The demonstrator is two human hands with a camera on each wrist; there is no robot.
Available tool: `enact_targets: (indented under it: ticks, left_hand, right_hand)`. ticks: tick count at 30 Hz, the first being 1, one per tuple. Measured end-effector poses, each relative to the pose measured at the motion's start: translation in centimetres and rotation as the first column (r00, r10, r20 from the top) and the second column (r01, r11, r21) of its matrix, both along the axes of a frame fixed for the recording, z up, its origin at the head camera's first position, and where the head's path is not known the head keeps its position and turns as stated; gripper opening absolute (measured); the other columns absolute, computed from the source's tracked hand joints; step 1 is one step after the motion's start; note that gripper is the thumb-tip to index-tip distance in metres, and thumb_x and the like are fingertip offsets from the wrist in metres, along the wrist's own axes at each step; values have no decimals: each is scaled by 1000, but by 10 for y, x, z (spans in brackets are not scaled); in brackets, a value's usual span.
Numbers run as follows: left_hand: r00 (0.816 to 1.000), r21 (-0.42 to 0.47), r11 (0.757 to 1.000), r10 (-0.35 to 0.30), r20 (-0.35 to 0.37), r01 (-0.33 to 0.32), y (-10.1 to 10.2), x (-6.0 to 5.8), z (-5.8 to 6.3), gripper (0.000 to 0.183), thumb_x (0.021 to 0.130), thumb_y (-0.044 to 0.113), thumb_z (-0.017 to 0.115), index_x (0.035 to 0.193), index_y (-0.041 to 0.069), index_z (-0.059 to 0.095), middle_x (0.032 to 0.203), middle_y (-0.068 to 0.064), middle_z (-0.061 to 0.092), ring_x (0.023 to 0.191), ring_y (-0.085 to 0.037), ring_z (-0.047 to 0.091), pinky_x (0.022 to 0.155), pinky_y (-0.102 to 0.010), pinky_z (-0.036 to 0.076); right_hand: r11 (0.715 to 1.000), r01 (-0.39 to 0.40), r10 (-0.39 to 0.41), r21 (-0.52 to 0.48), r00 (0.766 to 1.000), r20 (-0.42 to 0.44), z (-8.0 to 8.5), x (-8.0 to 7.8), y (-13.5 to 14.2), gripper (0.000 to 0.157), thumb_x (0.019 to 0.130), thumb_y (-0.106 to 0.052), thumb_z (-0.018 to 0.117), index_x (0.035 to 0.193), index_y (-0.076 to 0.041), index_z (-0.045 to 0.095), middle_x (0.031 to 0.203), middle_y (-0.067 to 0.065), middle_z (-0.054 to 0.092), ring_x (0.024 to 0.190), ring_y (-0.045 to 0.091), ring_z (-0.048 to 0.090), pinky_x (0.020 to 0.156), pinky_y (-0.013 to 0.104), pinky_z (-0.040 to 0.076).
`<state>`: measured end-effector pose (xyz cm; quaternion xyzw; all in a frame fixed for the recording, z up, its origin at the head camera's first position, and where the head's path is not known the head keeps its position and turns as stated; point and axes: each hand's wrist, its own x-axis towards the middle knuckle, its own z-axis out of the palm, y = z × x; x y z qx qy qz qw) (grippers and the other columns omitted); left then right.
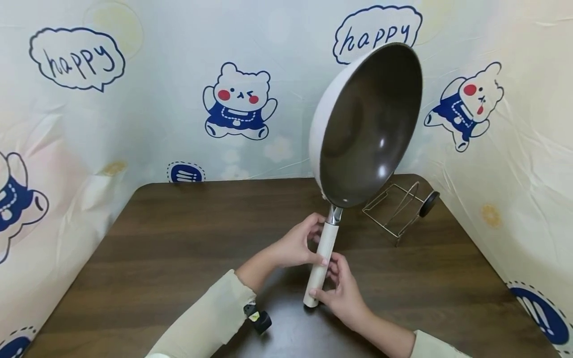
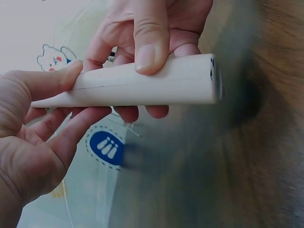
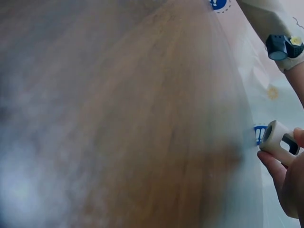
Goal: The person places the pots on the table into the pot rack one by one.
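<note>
A deep wok (image 1: pixel 371 124), white outside and dark brown inside, is tipped up with its bowl high and its handle pointing down. Both hands are on its pale handle (image 1: pixel 323 251). My left hand (image 1: pixel 297 243) grips the upper part, close under the metal joint. Lower down, near the handle's end, my right hand (image 1: pixel 346 298) pinches it between thumb and fingers. The left wrist view shows the left thumb and the right thumb (image 2: pixel 149 52) on the handle, fingers beneath. In the right wrist view the handle's end (image 3: pixel 280 142) has a hanging hole.
A wire stand (image 1: pixel 389 211) with a round black piece (image 1: pixel 429 204) is behind the handle, at the table's back right. The dark wooden table (image 1: pixel 179 238) meets a pale printed cloth (image 1: pixel 147 114) at the back and sides. A small black camera (image 1: pixel 258 318) hangs at the left cuff.
</note>
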<state>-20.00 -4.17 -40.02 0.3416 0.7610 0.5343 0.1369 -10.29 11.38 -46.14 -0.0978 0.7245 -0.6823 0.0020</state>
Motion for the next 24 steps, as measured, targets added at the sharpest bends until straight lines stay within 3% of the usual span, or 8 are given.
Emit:
enact_targets:
  ticks: [5,11,16,24]
  left_hand:
    - [995,-91,996,-32,-98,23,15,-6,10,71,71,1,85,126,11,42,111,-4,62,96,-14,61,87,-33,50]
    - [981,-199,980,-48,-188,10,33,-12,18,70,72,3,84,129,14,44,107,-1,63,96,-10,61,84,-31,51]
    - [976,-255,967,-69,-205,15,47,-19,17,72,73,5,84,133,17,45,108,2,64,94,-7,60,79,-23,48]
    - [978,-300,953,-93,-185,34,57,-31,14,72,74,5,83,136,16,46,107,3,64,90,-6,59,77,-19,47]
  right_hand:
    - [999,33,-34,-36,999,-33,0,-3,6,77,71,18,76,134,-1,36,130,21,57,116,34,56,68,35,58]
    - [995,35,-38,-95,999,-31,0,-9,12,79,74,20,72,138,3,29,135,21,51,118,34,54,81,31,55]
    - [990,60,-65,-124,997,-34,-4,-12,19,79,76,19,71,138,4,26,136,21,48,114,32,55,89,28,50]
    - [977,70,-65,-199,997,34,-5,-20,19,76,78,23,65,138,2,24,138,20,44,121,42,48,84,28,53]
